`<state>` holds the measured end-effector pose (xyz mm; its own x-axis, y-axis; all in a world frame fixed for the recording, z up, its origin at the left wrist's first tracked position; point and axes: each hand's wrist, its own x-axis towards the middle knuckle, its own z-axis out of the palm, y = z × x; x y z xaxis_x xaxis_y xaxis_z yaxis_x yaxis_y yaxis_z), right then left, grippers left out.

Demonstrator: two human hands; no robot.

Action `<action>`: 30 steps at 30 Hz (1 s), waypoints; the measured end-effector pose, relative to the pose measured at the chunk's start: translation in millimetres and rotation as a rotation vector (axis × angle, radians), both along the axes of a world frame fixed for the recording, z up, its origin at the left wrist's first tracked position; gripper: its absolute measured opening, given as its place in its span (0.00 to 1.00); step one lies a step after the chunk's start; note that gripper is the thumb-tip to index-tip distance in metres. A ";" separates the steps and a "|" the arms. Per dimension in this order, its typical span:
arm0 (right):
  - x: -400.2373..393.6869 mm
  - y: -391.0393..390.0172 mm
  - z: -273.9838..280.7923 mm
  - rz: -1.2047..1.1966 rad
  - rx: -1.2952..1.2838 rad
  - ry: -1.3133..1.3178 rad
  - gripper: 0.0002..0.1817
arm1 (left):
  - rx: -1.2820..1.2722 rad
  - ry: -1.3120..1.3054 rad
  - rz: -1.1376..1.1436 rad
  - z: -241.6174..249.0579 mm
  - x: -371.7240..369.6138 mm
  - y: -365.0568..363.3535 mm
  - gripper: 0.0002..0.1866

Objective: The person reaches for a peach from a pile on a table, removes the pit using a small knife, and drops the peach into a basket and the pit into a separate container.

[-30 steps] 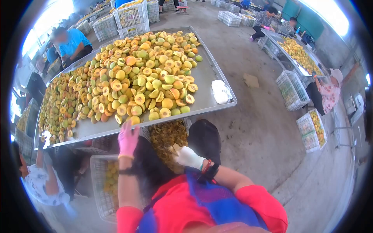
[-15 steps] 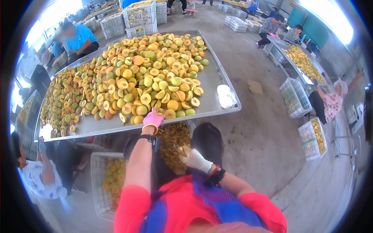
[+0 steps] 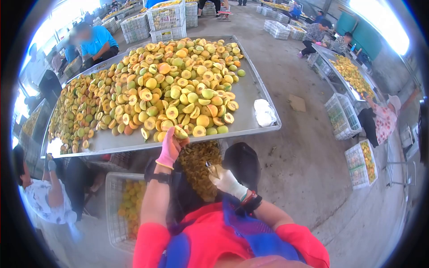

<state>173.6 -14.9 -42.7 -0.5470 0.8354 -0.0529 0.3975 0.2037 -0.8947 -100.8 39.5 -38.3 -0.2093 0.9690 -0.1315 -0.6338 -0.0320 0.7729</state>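
Note:
A large heap of halved yellow-orange fruit point(image 3: 147, 94) lies on the metal table point(image 3: 250, 125). My left hand point(image 3: 170, 148), in a pink glove, holds a fruit half point(image 3: 180, 132) at the table's near edge. In a white glove, my right hand point(image 3: 225, 181) grips a small metal tool point(image 3: 208, 165), its tip pointing up and left. Below both hands, between my knees, is a mass of brownish-yellow pieces point(image 3: 199, 169). The container around them is mostly hidden.
A crumpled white bag point(image 3: 264, 112) sits at the table's right corner. Beside my left leg stands a white crate point(image 3: 116, 214) with fruit. Co-workers sit at left and right; another fruit-covered table point(image 3: 328, 56) and crates point(image 3: 342, 117) stand at right.
My left hand has turned upward and now has a fruit half in its fingers. The tool in my right hand has shifted slightly. The whole view has moved a little.

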 end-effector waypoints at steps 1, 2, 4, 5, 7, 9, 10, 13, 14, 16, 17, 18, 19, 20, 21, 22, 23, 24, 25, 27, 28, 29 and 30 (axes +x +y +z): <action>-1.6 -0.6 2.8 -0.006 -0.013 -0.001 0.11 | -0.006 -0.032 -0.029 13.6 7.6 -10.3 0.29; -3.1 -0.9 6.7 0.009 0.009 0.012 0.11 | -0.010 -0.064 -0.059 26.8 14.5 -20.2 0.29; -5.2 -1.5 13.0 0.035 0.049 0.036 0.11 | -0.027 0.000 -0.078 39.4 27.7 -34.9 0.31; -5.6 -0.5 13.1 0.041 0.110 0.047 0.11 | -0.022 0.037 -0.080 44.4 33.5 -39.0 0.31; -7.0 1.5 13.6 0.060 0.225 0.066 0.11 | -0.016 0.108 -0.079 53.8 44.7 -48.7 0.31; -8.6 -0.6 41.4 0.039 0.098 0.087 0.10 | 0.012 0.171 -0.069 63.6 54.8 -55.2 0.33; -9.0 0.5 47.8 0.037 0.071 0.094 0.10 | 0.012 0.196 -0.069 69.2 58.7 -57.2 0.34; -11.3 4.8 62.3 0.050 0.185 0.180 0.09 | 0.007 0.258 -0.066 75.0 66.0 -59.1 0.35; -12.3 8.4 53.4 0.059 0.302 0.204 0.09 | 0.040 0.256 -0.076 76.2 68.9 -59.1 0.35; -15.4 5.7 69.0 0.038 0.196 0.219 0.09 | 0.081 0.258 -0.086 76.9 71.4 -60.3 0.34; -16.0 6.6 70.9 0.047 0.195 0.223 0.09 | 0.100 0.263 -0.088 76.7 71.7 -60.5 0.34; -15.6 5.5 78.2 0.064 0.149 0.200 0.09 | 0.106 0.267 -0.093 75.6 71.1 -61.4 0.34; -16.1 5.8 82.5 0.078 0.114 0.178 0.09 | 0.122 0.274 -0.101 76.0 71.6 -62.0 0.34; -17.7 6.0 78.8 0.082 0.078 0.220 0.08 | 0.133 0.255 -0.094 81.3 74.6 -64.2 0.33; -18.6 5.8 76.9 0.085 0.087 0.226 0.08 | 0.142 0.259 -0.087 81.9 76.3 -66.3 0.33; -19.3 6.6 76.1 0.086 0.101 0.234 0.08 | 0.156 0.265 -0.085 82.2 77.6 -66.6 0.33; -19.8 7.7 75.8 0.083 0.117 0.242 0.08 | 0.171 0.271 -0.085 81.1 78.5 -66.4 0.33; -20.0 8.1 80.0 0.089 0.071 0.228 0.08 | 0.186 0.288 -0.073 79.2 79.2 -66.1 0.33; -20.0 10.0 77.7 0.115 0.202 0.222 0.07 | 0.195 0.308 -0.072 79.5 80.9 -67.1 0.33; -20.4 13.6 71.9 0.152 0.400 0.207 0.05 | 0.215 0.352 -0.069 82.5 83.9 -67.8 0.33; -20.8 14.4 69.2 0.161 0.464 0.198 0.05 | 0.238 0.396 -0.039 80.6 86.4 -67.5 0.33; -21.7 14.5 68.1 0.155 0.461 0.183 0.04 | 0.262 0.441 -0.009 78.2 89.6 -65.9 0.34; -22.3 12.6 67.9 0.132 0.375 0.193 0.04 | 0.287 0.485 0.020 76.4 92.6 -64.4 0.34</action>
